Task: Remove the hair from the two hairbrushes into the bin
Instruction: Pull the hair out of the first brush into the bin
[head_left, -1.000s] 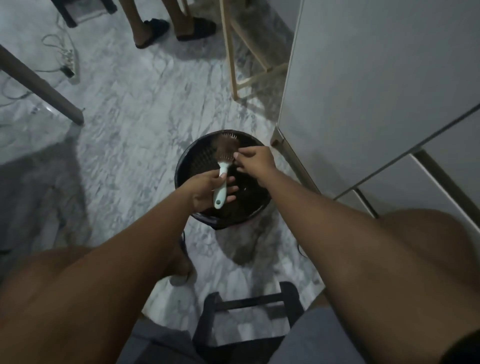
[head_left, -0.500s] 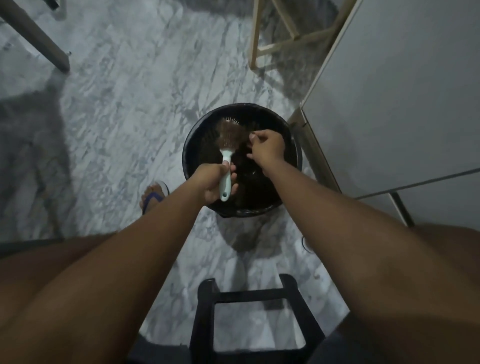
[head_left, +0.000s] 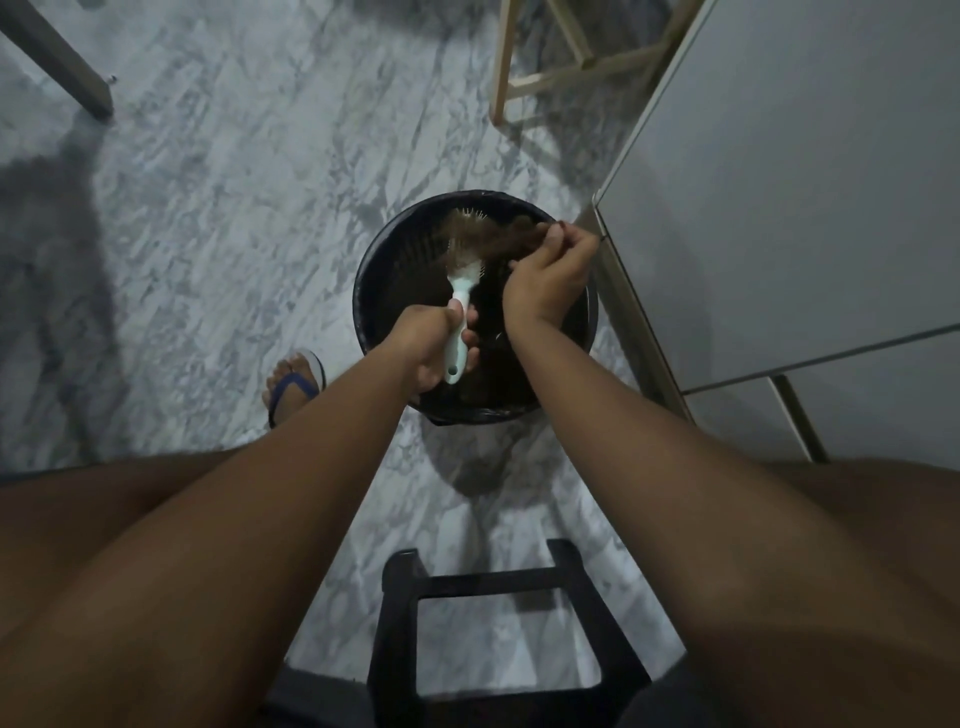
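Head view: left hand (head_left: 434, 347) was closed around the handle of one pale-green plastic hairbrush with white bristles (head_left: 461, 291), held above the round black bin (head_left: 374, 280), which stood on the grey marble floor (head_left: 218, 197). Right hand (head_left: 550, 270) pinched a brown mat of hair (head_left: 498, 236), stretched from the bristles toward the bin's right rim. The hair looked light, soft and clingy, best taken in a fingertip pinch near the bristle roots; the brush looked stiff. Count: one hairbrush visible, one bin; the second brush was out of view.
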